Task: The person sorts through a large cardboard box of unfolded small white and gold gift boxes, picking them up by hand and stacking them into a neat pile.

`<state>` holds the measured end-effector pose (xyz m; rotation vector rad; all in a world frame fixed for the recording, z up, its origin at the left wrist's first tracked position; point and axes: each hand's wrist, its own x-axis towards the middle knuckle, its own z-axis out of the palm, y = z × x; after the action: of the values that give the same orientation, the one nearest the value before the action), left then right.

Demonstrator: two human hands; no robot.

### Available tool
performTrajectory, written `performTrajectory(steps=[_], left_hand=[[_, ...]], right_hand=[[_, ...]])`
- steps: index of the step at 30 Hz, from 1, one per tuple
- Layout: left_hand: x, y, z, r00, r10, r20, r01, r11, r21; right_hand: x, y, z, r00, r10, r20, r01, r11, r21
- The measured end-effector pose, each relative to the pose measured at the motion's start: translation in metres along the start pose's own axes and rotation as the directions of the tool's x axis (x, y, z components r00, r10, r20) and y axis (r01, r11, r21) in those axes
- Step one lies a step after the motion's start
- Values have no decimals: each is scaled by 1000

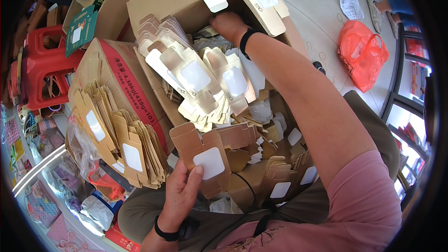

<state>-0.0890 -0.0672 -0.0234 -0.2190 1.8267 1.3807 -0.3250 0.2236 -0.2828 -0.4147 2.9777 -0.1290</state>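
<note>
My left hand [179, 193] grips a flattened brown paper box [193, 147] by its lower edge, thumb pressed on its white window patch. My right hand [228, 27] reaches into the far part of a large open carton [158, 2]; its fingertips are hidden among the contents. Bundles of flattened cream window boxes [179, 56] lie in the carton between my two hands. More flattened cream boxes [263, 7] rest over its far right edge. Close to my left hand's box, several brown folded boxes [238, 135] lie in a loose pile.
Stacks of flattened brown boxes [133, 135] lean on a second carton [116, 70] at the left. Beyond it stands a red plastic stool [35, 60]. A red plastic bag [359, 51] sits on the tiled floor at the right, near another person's shoe [374, 16].
</note>
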Motion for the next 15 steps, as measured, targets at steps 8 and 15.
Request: performTrajectory(steps=[8,15], left_hand=[[-2,1,0,1000,4,0,-4,1000,4],[-6,2,2,1000,-9,-3,9,1000,-15]], right_hand=[[4,-3,-1,1000,-16,-1,16,998,-57],[2,-9,5,997,-13,70,17,999,-45]])
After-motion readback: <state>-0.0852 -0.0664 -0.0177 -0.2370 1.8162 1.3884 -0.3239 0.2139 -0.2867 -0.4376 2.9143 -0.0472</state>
